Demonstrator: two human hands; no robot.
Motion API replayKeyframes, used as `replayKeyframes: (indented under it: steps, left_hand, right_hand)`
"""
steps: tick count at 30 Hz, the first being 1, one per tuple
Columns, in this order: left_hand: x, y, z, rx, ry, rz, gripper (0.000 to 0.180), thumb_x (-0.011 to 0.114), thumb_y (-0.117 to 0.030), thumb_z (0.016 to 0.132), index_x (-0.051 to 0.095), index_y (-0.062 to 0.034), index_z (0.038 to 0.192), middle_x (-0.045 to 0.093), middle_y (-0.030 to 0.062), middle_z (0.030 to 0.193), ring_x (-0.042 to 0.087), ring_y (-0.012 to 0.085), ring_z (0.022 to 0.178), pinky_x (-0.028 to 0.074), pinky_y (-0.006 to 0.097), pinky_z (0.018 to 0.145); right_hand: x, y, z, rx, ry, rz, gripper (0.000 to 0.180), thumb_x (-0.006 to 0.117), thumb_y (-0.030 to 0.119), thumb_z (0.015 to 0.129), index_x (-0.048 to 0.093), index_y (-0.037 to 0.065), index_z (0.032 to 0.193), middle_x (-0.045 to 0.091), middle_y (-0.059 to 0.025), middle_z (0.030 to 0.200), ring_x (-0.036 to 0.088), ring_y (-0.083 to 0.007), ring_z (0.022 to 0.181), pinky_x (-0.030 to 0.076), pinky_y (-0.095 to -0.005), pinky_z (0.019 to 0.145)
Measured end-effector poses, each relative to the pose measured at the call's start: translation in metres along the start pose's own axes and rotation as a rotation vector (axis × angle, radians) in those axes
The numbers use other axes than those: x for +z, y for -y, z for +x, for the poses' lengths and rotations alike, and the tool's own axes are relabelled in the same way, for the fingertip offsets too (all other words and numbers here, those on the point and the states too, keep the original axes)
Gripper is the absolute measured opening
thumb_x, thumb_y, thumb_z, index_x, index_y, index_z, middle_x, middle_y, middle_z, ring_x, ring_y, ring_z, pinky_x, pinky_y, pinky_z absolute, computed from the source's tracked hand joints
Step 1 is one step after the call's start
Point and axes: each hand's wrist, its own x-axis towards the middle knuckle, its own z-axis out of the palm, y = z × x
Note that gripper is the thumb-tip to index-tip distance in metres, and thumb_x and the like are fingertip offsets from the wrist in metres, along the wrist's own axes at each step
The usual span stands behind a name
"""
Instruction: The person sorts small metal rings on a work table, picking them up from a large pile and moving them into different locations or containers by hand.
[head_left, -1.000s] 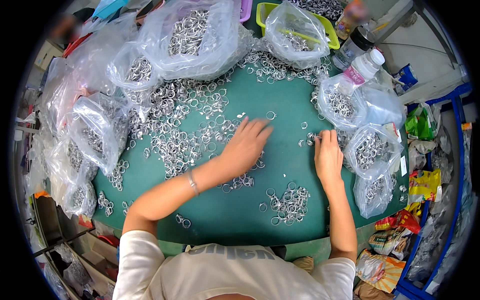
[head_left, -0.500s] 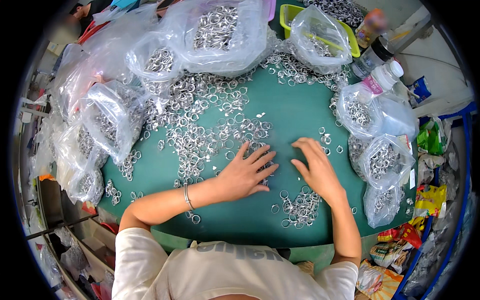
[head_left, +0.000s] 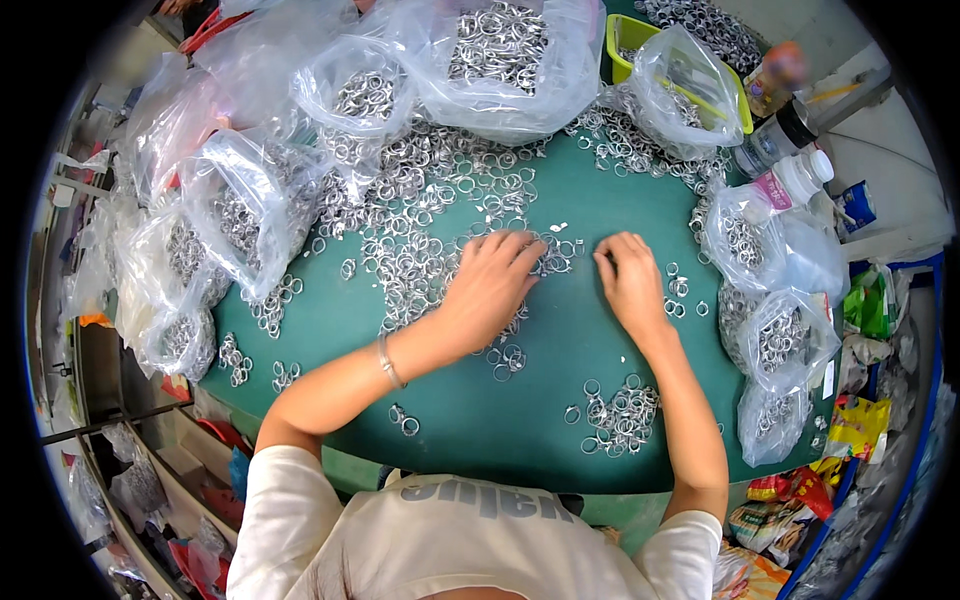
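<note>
A green table [head_left: 540,420] is strewn with small silver metal rings [head_left: 420,250]. My left hand [head_left: 490,285] lies palm down on the loose rings in the middle, fingers spread and reaching into the pile. My right hand [head_left: 630,285] rests just to its right, fingers curled down on the cloth near a few single rings [head_left: 680,295]. Whether its fingertips pinch a ring is hidden. A small sorted heap of rings [head_left: 615,415] lies near my right forearm. A thin bracelet sits on my left wrist.
Clear plastic bags of rings ring the table: a big one [head_left: 500,50] at the back, several on the left [head_left: 240,215] and several on the right [head_left: 775,340]. A yellow-green tray [head_left: 625,30], bottles [head_left: 790,180] and snack packets [head_left: 850,430] crowd the right side.
Both hands have moved away from me toward the main ring pile. The left hand now covers the rings in the middle; the right hand has left the near heap.
</note>
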Motion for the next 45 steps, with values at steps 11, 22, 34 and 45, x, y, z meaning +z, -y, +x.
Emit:
replayKeyframes:
  steps: [11, 22, 34, 45]
  left_hand:
    - [0.013, 0.025, 0.015, 0.050, 0.133, 0.072, 0.020, 0.063, -0.008, 0.079, 0.060, -0.0055, 0.099, 0.053, 0.0081, 0.105, 0.050, 0.0251, 0.103, 0.036, 0.041, 0.087]
    - [0.035, 0.015, 0.026, 0.077, 0.202, 0.081, 0.025, 0.066, -0.012, 0.079, 0.060, -0.0072, 0.103, 0.053, 0.0071, 0.107, 0.050, 0.0253, 0.103, 0.036, 0.042, 0.087]
    - [-0.015, -0.020, -0.047, -0.684, 0.482, -1.581, 0.031, 0.045, -0.014, 0.098, 0.048, 0.0021, 0.124, 0.061, 0.0076, 0.095, 0.060, 0.0115, 0.080, 0.051, 0.026, 0.068]
    - [-0.125, 0.084, -0.188, -0.750, -0.601, -0.047, 0.011, 0.059, 0.000, 0.083, 0.064, -0.0002, 0.093, 0.064, 0.0128, 0.088, 0.061, 0.0214, 0.076, 0.049, 0.033, 0.069]
  right_hand:
    - [0.004, 0.000, -0.001, 0.078, -0.061, 0.203, 0.012, 0.062, -0.003, 0.076, 0.059, -0.002, 0.088, 0.060, -0.0140, 0.092, 0.056, -0.0337, 0.086, 0.046, -0.0424, 0.075]
    - [0.009, 0.000, 0.017, -0.028, -0.180, -0.109, 0.022, 0.069, 0.009, 0.077, 0.060, 0.000, 0.095, 0.058, -0.0159, 0.086, 0.059, -0.0345, 0.080, 0.048, -0.0429, 0.071]
    - [-0.026, 0.093, -0.044, -0.161, 0.106, 0.477, 0.034, 0.073, 0.001, 0.070, 0.060, 0.004, 0.102, 0.061, -0.0094, 0.093, 0.057, -0.0233, 0.083, 0.047, -0.0325, 0.072]
    - [0.004, 0.103, -0.033, -0.161, 0.189, -0.014, 0.057, 0.069, 0.011, 0.077, 0.045, 0.003, 0.129, 0.037, -0.0176, 0.137, 0.033, -0.0382, 0.126, 0.029, -0.0480, 0.102]
